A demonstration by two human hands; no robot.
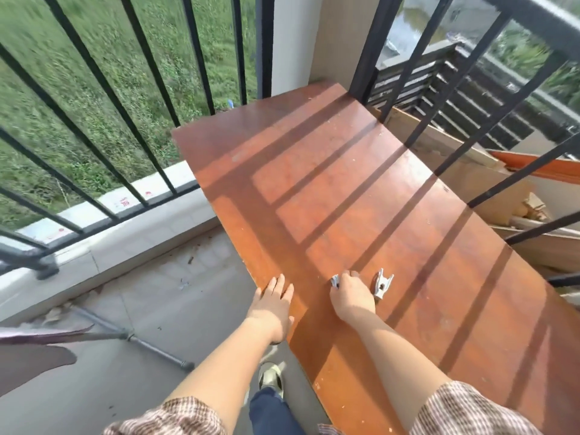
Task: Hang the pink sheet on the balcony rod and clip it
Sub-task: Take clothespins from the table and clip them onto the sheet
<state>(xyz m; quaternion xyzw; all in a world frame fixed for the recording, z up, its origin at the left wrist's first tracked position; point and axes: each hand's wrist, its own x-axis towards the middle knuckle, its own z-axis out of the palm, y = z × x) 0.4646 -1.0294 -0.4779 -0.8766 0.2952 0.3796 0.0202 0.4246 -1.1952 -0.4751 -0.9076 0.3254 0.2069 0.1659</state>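
Head — clip point(335, 281) seemingly under right fingers point(351, 276)

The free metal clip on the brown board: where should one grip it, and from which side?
Probably at its two splayed far prongs, which look like the handles. The clip lies flat on the board, so come from above and pinch across the prongs. The right hand beside it holds a second clip.
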